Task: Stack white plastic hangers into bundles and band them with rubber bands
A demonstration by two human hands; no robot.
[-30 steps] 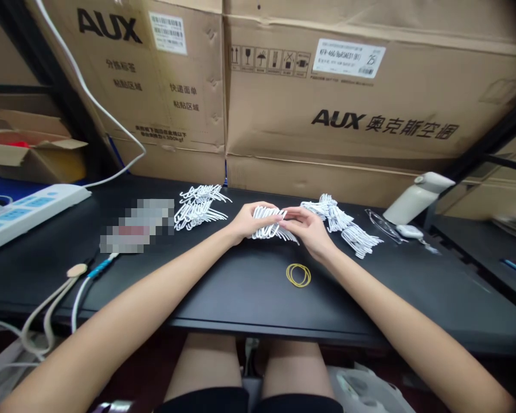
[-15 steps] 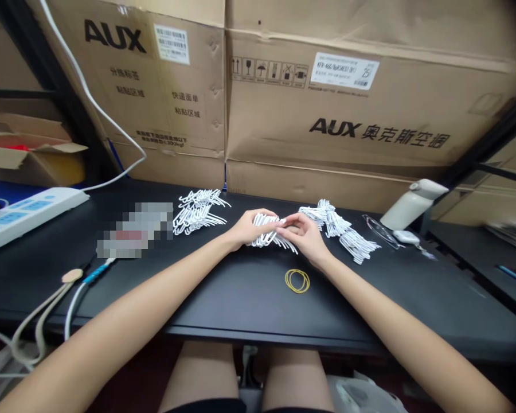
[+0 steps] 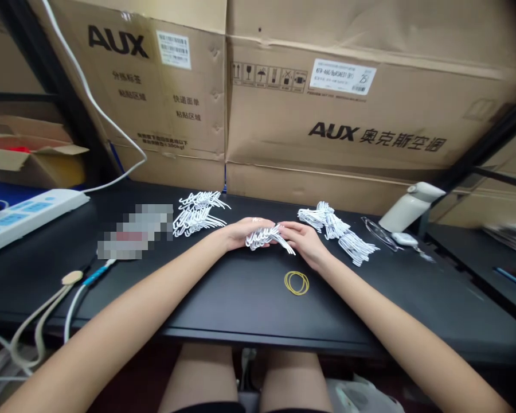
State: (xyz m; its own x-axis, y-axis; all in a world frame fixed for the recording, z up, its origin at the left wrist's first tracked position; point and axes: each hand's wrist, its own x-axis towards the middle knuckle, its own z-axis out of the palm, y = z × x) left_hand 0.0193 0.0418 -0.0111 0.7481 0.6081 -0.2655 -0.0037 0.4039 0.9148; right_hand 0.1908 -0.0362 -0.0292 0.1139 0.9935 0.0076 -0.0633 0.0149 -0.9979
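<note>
A bundle of small white wire hooks [image 3: 264, 237] lies pressed together on the black table [image 3: 223, 298] between both hands. My left hand [image 3: 238, 232] grips its left end from above. My right hand [image 3: 303, 241] closes on its right end, fingertips on the wires. A yellow rubber band [image 3: 296, 283] lies flat on the table just in front of my right wrist. Two more heaps of the same white hooks rest on the table: one at the back left [image 3: 198, 211], one at the back right [image 3: 337, 230].
Large AUX cardboard boxes [image 3: 327, 115] wall off the back of the table. A white power strip [image 3: 21, 215] and cables [image 3: 47, 315] lie at the left. A white tilted device [image 3: 410, 205] and clear glasses [image 3: 376, 229] sit at the right. A blurred patch [image 3: 135, 229] is left of the hooks.
Both hands have lowered the hook bundle toward the table and squeezed it tighter. The loose spread of wires between the fingers has narrowed.
</note>
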